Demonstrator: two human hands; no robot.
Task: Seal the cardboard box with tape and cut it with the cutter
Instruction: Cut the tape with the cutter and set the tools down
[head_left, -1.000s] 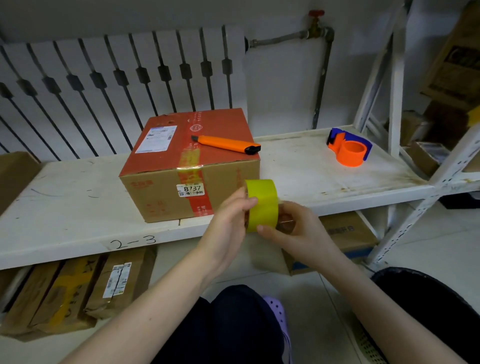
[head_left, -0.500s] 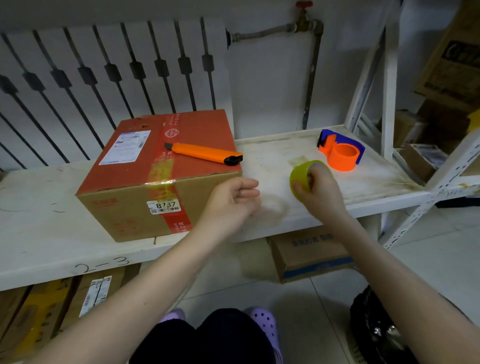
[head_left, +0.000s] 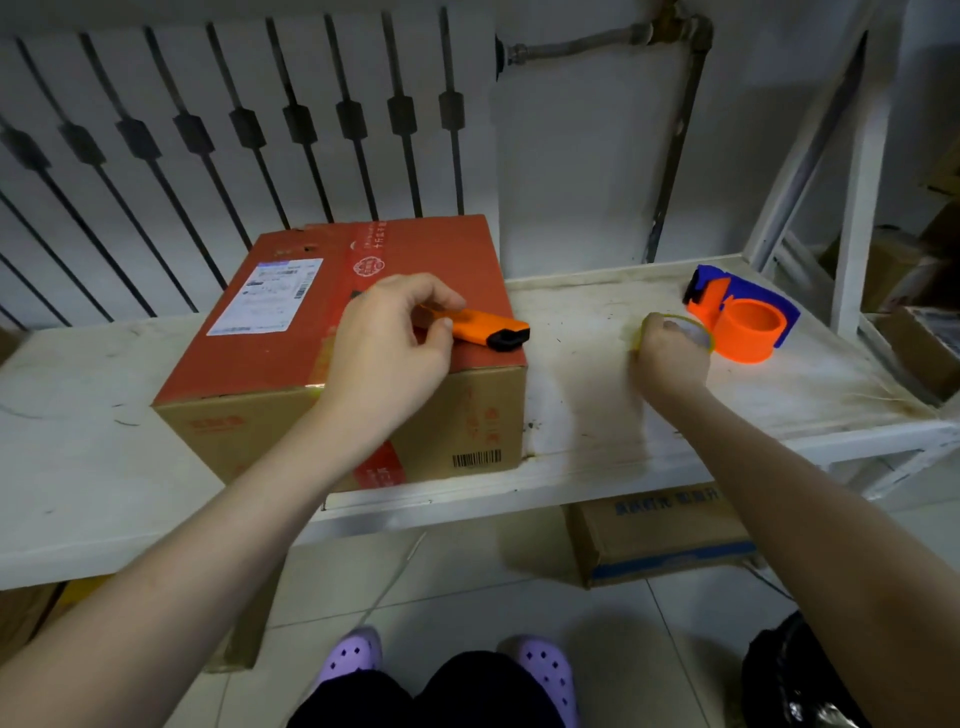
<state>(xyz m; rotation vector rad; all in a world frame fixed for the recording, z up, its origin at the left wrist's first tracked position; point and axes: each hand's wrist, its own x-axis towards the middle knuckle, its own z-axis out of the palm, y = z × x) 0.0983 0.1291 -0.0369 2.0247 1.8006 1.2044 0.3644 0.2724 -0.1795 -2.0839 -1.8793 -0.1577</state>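
A cardboard box (head_left: 270, 338) with a red top and a white label stands on the white shelf (head_left: 597, 415). An orange cutter (head_left: 483, 330) with a black end lies on the box top near its right edge. My left hand (head_left: 389, 343) rests over the cutter's left part, fingers curled around it. My right hand (head_left: 667, 358) holds the yellow tape roll (head_left: 698, 332) down on the shelf, right of the box. The hand hides most of the roll.
An orange and blue tape dispenser (head_left: 743, 322) stands just right of the tape roll. A white upright post (head_left: 857, 182) rises at the shelf's right end. Cardboard boxes (head_left: 660, 530) lie under the shelf. A black bag (head_left: 795, 675) sits on the floor, lower right.
My right hand carried the tape roll from in front of the shelf onto it beside the dispenser. My left hand let go of the roll and reached up onto the cutter.
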